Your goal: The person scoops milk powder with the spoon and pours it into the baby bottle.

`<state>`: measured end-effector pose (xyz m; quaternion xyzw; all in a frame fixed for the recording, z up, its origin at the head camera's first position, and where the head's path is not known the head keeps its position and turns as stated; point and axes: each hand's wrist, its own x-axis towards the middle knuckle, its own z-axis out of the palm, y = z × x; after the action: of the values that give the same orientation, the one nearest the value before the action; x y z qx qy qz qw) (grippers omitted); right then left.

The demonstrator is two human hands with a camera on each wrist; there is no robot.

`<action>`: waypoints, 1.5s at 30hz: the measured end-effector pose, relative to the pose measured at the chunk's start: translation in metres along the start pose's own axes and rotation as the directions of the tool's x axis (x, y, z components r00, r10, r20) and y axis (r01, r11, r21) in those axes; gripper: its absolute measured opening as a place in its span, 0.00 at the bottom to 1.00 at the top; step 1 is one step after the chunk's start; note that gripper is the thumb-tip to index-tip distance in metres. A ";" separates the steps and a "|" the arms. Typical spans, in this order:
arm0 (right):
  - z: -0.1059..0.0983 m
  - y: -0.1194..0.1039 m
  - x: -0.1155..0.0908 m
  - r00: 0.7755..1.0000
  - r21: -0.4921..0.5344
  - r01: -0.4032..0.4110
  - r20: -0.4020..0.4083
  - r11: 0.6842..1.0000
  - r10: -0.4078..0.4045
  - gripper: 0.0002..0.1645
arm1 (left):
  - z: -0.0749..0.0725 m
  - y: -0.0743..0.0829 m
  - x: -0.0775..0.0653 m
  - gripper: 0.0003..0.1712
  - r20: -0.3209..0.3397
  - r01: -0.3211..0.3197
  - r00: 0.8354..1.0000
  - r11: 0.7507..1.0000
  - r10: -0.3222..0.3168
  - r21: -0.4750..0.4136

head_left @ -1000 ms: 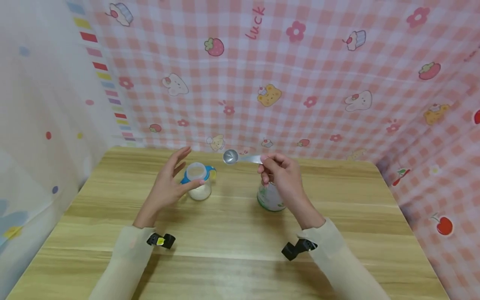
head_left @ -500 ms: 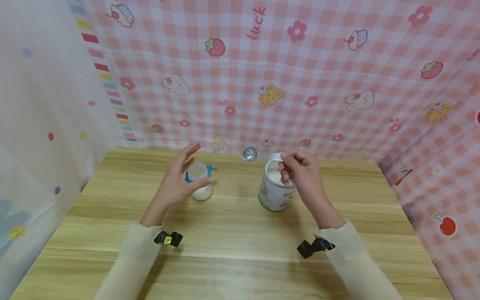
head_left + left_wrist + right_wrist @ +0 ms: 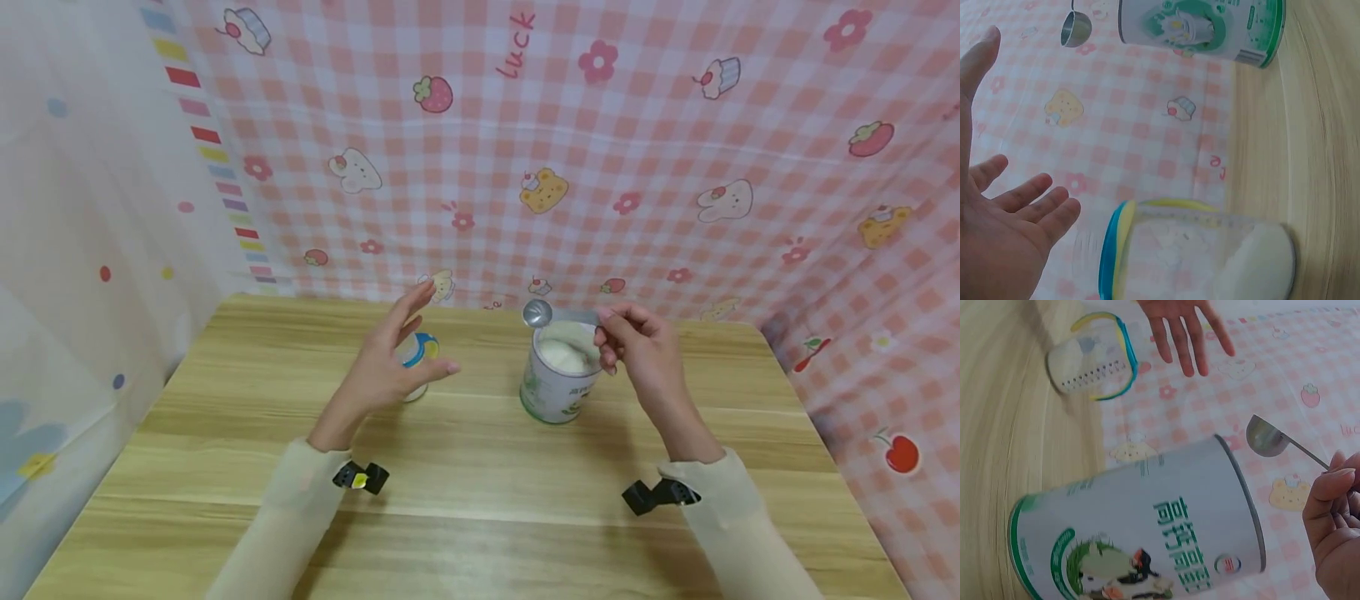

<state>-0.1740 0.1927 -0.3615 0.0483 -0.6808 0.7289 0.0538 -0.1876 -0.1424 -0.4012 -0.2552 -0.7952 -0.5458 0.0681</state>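
Observation:
My right hand [image 3: 647,354] pinches the end of a metal measuring spoon [image 3: 537,313] between thumb and fingers. The spoon's bowl hangs above the far rim of a tin of milk powder [image 3: 553,390], and bare shiny metal shows inside it. White powder lies within the lidless tin. Fingers spread and thumb apart, my left hand [image 3: 384,364] holds nothing and hovers in front of a clear baby bottle [image 3: 1204,256] with blue and yellow handles. In the head view that hand hides most of the bottle. White powder fills the bottle's lower part in the left wrist view.
Both containers stand upright on a wood-grain table [image 3: 480,492]. A pink checked cloth [image 3: 480,150] hangs behind its far edge, and a pale curtain [image 3: 75,208] hangs at the left. Each wrist wears a small black camera.
Both hands have moved right. The spoon has travelled from between bottle and tin to above the tin, whose mouth now shows. The left hand has come across in front of the bottle, still spread.

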 end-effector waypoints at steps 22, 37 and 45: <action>-0.023 0.018 0.002 0.994 -0.345 0.089 -0.028 0.934 -0.105 0.17 | 0.043 -0.005 0.008 0.59 0.110 0.031 0.994 0.999 -0.027 -0.039; -0.022 0.034 0.001 0.945 -0.658 0.290 0.083 0.695 -0.315 0.11 | 0.087 -0.024 0.012 0.58 0.196 0.163 0.969 0.985 -0.150 -0.053; -0.019 0.034 0.001 0.883 -0.699 0.422 0.174 0.577 -0.436 0.06 | 0.110 -0.035 0.015 0.61 0.221 0.154 0.966 0.985 -0.135 -0.074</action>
<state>-0.1798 0.2096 -0.3966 0.1800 -0.8775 0.3681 0.2490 -0.1983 -0.0477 -0.4684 -0.2570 -0.7887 -0.5541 -0.0700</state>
